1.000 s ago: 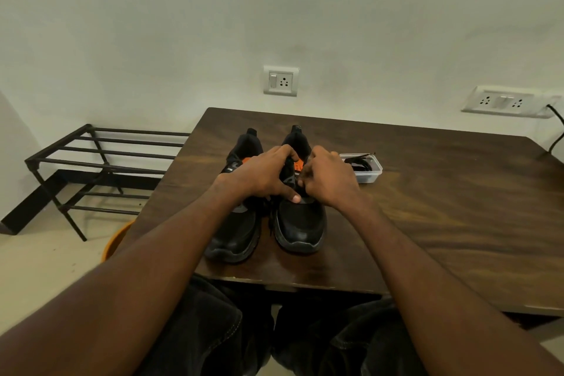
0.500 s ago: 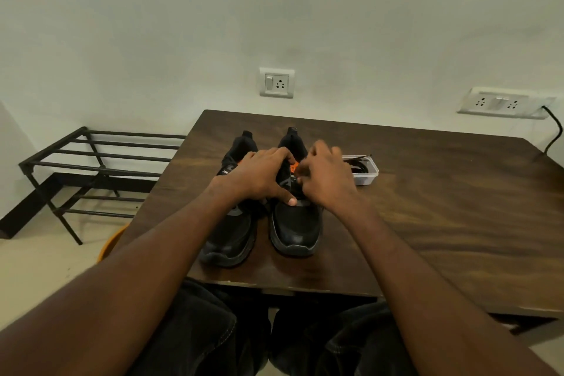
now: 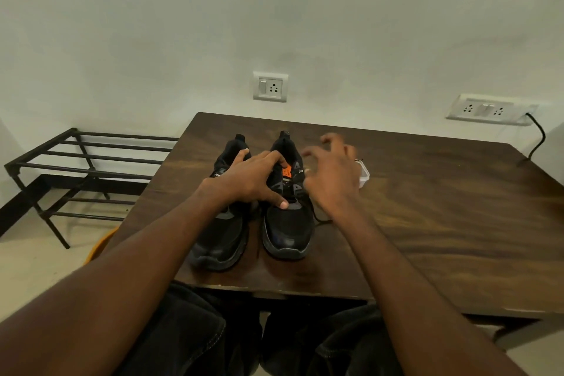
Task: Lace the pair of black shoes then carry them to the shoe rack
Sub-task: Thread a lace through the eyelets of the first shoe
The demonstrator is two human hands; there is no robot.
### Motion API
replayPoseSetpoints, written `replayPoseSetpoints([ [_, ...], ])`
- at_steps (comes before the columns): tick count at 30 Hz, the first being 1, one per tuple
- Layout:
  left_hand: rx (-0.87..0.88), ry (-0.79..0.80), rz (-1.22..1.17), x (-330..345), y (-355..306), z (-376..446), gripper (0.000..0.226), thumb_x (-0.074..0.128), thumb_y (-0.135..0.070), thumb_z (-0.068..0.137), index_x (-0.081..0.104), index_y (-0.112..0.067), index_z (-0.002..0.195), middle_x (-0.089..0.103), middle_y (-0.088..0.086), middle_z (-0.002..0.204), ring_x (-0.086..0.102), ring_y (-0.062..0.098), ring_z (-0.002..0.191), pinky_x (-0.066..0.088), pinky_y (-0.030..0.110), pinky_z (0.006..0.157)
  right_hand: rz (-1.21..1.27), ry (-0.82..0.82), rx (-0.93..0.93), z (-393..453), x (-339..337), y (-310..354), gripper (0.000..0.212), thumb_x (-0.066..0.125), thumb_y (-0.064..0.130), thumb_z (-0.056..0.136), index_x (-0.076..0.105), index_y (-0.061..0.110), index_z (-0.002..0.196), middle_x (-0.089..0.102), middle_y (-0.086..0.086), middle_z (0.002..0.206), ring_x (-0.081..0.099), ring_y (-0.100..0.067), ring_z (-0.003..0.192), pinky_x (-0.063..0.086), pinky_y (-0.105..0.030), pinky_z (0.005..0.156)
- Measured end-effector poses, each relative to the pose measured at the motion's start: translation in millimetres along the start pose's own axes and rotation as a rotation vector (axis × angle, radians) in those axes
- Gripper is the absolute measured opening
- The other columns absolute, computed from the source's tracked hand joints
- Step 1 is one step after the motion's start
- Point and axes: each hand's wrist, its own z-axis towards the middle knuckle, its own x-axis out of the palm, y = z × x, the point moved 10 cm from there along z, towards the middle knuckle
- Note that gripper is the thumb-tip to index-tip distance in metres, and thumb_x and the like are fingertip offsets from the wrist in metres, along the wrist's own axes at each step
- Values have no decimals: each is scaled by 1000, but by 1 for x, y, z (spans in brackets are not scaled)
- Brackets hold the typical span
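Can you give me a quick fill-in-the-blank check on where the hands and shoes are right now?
1. The two black shoes stand side by side on the wooden ____.
2. The left hand holds the tongue area of the ____ shoe.
3. The right hand, blurred, hovers with ____ fingers.
4. The shoe rack stands on the floor to the table's ____.

Missing words: table; right; spread; left

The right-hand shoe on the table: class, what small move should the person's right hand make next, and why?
Probably reach on to the small clear container beside the right shoe, likely for lacing. The left hand grips that shoe, steadying it, while the right hand hovers blurred, fingers spread, holding nothing visible.
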Motion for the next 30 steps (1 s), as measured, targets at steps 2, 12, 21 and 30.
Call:
replayPoseSetpoints([
  [2, 8, 0, -3, 1, -2, 0, 89, 84, -61, 71, 38, -31, 142, 47, -2, 151, 44, 21, 142, -2, 55, 127, -31, 148, -105, 1, 28, 17, 37, 78, 32, 89, 71, 35, 125, 31, 4, 160, 31, -26, 144, 38, -51, 113],
  [12, -3, -2, -61, -2, 1, -1, 87, 89, -60, 66, 40, -34, 134, 48, -7, 139, 43, 20, 128, 38, 42, 110, 374, -293, 559, -2, -17, -68, 7, 72, 18, 87, 78, 21, 85, 72, 0, 107, 70, -25, 94, 53, -36, 85],
  [21, 4, 28, -52, 0, -4, 2, 87, 90, -53, 69, 40, -31, 137, 49, -3, 140, 49, 20, 126, 44, 43, 108, 202, 76, 145, 5, 10, -47, 44, 76, 31, 90, 68, 21, 132, 61, 0, 139, 60, -22, 124, 52, -40, 100],
  [30, -22, 28, -45, 0, -5, -1, 90, 91, -52, 69, 39, -29, 140, 48, -2, 144, 52, 21, 127, 48, 42, 106, 244, 298, 122, 12, 55, -22, 17, 75, 27, 94, 73, 17, 80, 74, -3, 84, 71, -21, 87, 60, -46, 86],
])
